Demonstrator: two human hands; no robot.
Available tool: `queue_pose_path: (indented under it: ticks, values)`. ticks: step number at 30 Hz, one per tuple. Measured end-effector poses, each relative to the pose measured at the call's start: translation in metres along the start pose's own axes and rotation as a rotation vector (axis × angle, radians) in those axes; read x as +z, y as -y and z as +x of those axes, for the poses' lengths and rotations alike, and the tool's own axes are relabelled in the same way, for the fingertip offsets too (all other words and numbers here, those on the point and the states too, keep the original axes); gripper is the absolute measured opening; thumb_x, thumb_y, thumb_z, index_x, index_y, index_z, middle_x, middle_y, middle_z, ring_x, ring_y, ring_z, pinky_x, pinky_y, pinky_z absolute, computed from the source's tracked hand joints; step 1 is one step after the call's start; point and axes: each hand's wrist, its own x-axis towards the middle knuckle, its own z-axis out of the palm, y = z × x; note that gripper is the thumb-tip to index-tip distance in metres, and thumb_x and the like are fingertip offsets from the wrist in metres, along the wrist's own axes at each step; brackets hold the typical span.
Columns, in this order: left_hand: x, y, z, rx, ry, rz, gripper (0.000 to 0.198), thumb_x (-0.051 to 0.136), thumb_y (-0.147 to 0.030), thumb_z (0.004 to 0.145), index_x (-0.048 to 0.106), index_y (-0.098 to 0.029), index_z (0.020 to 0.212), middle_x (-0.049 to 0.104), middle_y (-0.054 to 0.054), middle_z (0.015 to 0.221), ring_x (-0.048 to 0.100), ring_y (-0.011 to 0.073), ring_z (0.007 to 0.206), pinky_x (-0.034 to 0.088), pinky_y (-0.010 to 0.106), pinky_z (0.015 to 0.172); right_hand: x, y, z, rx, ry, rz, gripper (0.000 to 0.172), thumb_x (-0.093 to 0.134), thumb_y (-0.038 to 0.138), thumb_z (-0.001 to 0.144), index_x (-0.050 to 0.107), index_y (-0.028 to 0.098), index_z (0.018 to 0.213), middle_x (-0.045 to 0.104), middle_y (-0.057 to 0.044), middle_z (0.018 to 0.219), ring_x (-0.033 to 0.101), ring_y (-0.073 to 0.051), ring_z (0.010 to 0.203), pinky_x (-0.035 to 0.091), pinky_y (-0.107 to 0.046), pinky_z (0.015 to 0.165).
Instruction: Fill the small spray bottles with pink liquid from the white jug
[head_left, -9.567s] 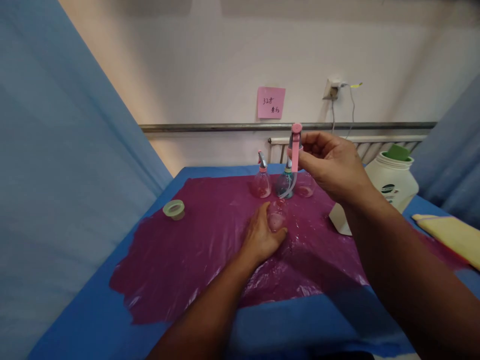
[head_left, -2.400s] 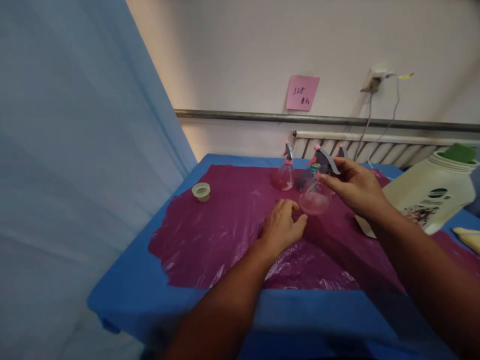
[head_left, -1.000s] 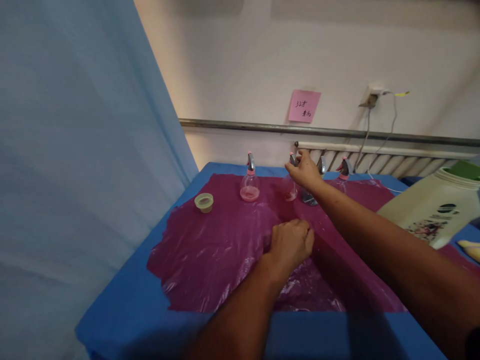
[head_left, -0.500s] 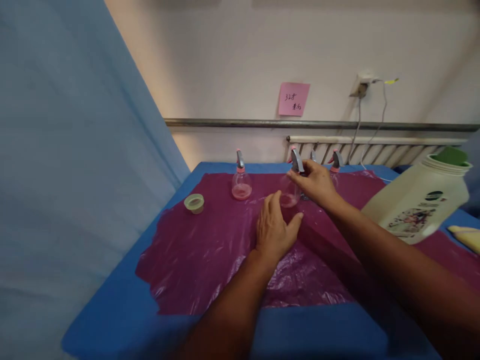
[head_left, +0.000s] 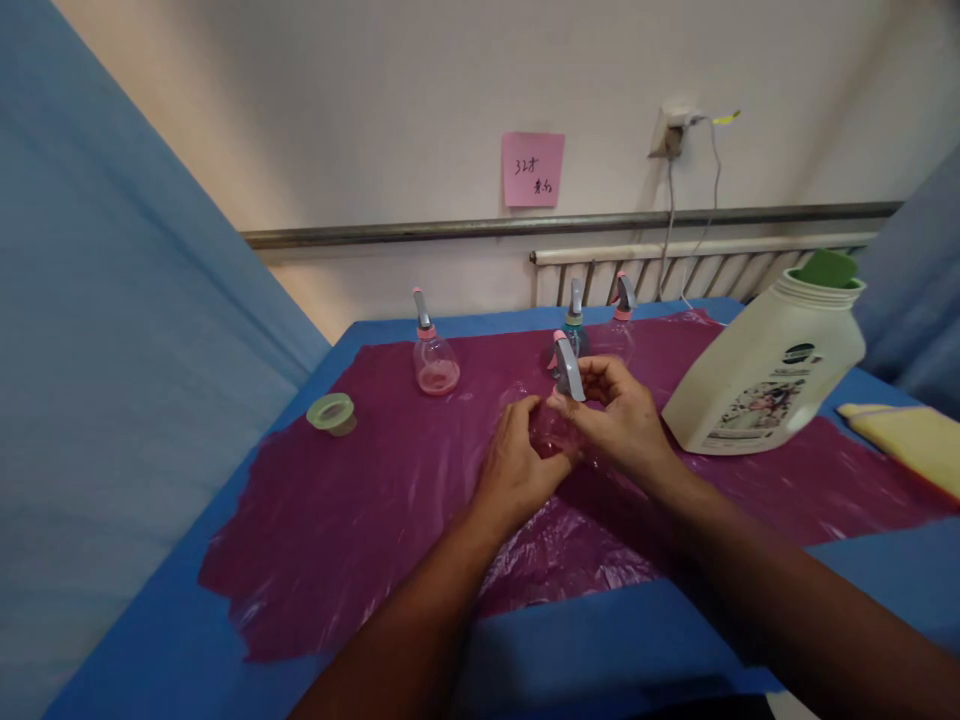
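A clear spray bottle [head_left: 568, 368] with a grey and pink trigger head and pink liquid is between my hands. My left hand [head_left: 520, 458] is closed round the lower body of the bottle. My right hand [head_left: 621, 415] grips the neck just under the trigger head, thumb in front and fingers behind. Farther left stands another spray bottle [head_left: 436, 362] with pink liquid. Behind the held one are a teal spray bottle [head_left: 575, 330] and a clear spray bottle [head_left: 621, 335] with a pink collar. My fingers hide part of the held bottle.
A large cream jug [head_left: 772, 360] with a green piece in its mouth stands at the right, beside a folded yellow cloth [head_left: 911, 435]. At left sits a small pale green cup [head_left: 332, 413]. Purple plastic sheeting [head_left: 360, 540] covers the blue table. A blue curtain [head_left: 112, 300] hangs left.
The spray bottle has come nearer to me, away from the back row. My left hand has gone from open beside it to closed round its body. The camera view has shifted right.
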Motion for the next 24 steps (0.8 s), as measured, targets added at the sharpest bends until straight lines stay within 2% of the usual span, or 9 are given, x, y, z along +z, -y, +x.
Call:
queue_pose_path:
  ticks: [6, 9, 13, 15, 17, 20, 22, 24]
  values:
    - [-0.003, 0.001, 0.0, 0.001, 0.067, -0.029, 0.073, 0.099, -0.031, 0.08, 0.064, -0.027, 0.144, 0.077, 0.009, 0.141, 0.074, 0.0322, 0.129, 0.059, 0.047, 0.11, -0.003, -0.001, -0.005, 0.008, 0.011, -0.008, 0.054, 0.096, 0.043, 0.082, 0.072, 0.029, 0.129, 0.084, -0.008, 0.119, 0.08, -0.03, 0.111, 0.064, -0.054, 0.108]
    - [-0.003, 0.004, 0.002, -0.006, 0.073, -0.05, 0.071, 0.099, -0.032, 0.081, 0.064, -0.028, 0.143, 0.077, 0.009, 0.14, 0.075, 0.0318, 0.129, 0.06, 0.048, 0.111, -0.004, -0.002, -0.009, 0.013, 0.028, -0.041, 0.055, 0.093, 0.042, 0.086, 0.072, 0.032, 0.136, 0.082, -0.009, 0.131, 0.079, -0.033, 0.122, 0.063, -0.057, 0.113]
    - [-0.001, 0.01, 0.004, 0.022, 0.089, -0.104, 0.076, 0.099, -0.038, 0.084, 0.061, -0.029, 0.15, 0.073, 0.011, 0.152, 0.074, 0.0321, 0.136, 0.061, 0.049, 0.115, -0.004, -0.008, -0.015, -0.014, 0.089, -0.042, 0.071, 0.084, 0.042, 0.095, 0.06, 0.035, 0.161, 0.077, -0.011, 0.142, 0.076, -0.035, 0.132, 0.061, -0.059, 0.119]
    - [0.001, 0.013, 0.004, 0.016, 0.088, -0.112, 0.078, 0.099, -0.035, 0.083, 0.061, -0.028, 0.15, 0.072, 0.011, 0.154, 0.074, 0.032, 0.137, 0.06, 0.049, 0.117, -0.003, -0.011, -0.015, -0.028, 0.083, -0.024, 0.078, 0.084, 0.042, 0.096, 0.053, 0.035, 0.167, 0.075, -0.013, 0.145, 0.074, -0.035, 0.135, 0.058, -0.06, 0.121]
    - [0.002, 0.013, 0.004, 0.001, 0.077, -0.123, 0.079, 0.1, -0.031, 0.081, 0.061, -0.027, 0.15, 0.072, 0.012, 0.154, 0.074, 0.032, 0.137, 0.06, 0.05, 0.117, -0.003, -0.014, -0.014, -0.043, 0.046, -0.013, 0.082, 0.088, 0.042, 0.092, 0.052, 0.034, 0.166, 0.074, -0.012, 0.142, 0.073, -0.034, 0.133, 0.057, -0.059, 0.122]
    - [-0.001, 0.006, 0.003, -0.013, 0.091, -0.165, 0.075, 0.098, -0.026, 0.081, 0.064, -0.027, 0.148, 0.075, 0.011, 0.15, 0.074, 0.0327, 0.135, 0.06, 0.05, 0.116, -0.003, -0.017, -0.012, -0.044, 0.003, -0.005, 0.08, 0.093, 0.044, 0.088, 0.056, 0.032, 0.159, 0.076, -0.008, 0.126, 0.075, -0.031, 0.123, 0.058, -0.058, 0.12]
    - [-0.004, 0.0, 0.003, -0.001, 0.123, -0.172, 0.064, 0.095, -0.023, 0.084, 0.069, -0.027, 0.143, 0.077, 0.009, 0.146, 0.075, 0.0324, 0.133, 0.059, 0.049, 0.117, -0.004, -0.017, -0.012, -0.036, 0.008, 0.007, 0.077, 0.089, 0.044, 0.091, 0.055, 0.032, 0.16, 0.076, -0.007, 0.121, 0.075, -0.03, 0.12, 0.058, -0.057, 0.119]
    - [-0.007, -0.005, 0.003, 0.011, 0.155, -0.164, 0.057, 0.093, -0.022, 0.086, 0.072, -0.028, 0.139, 0.078, 0.007, 0.144, 0.075, 0.0319, 0.133, 0.058, 0.048, 0.118, -0.004, -0.016, -0.013, -0.028, 0.041, 0.024, 0.076, 0.082, 0.043, 0.097, 0.051, 0.032, 0.165, 0.077, -0.009, 0.126, 0.075, -0.031, 0.125, 0.059, -0.056, 0.119]
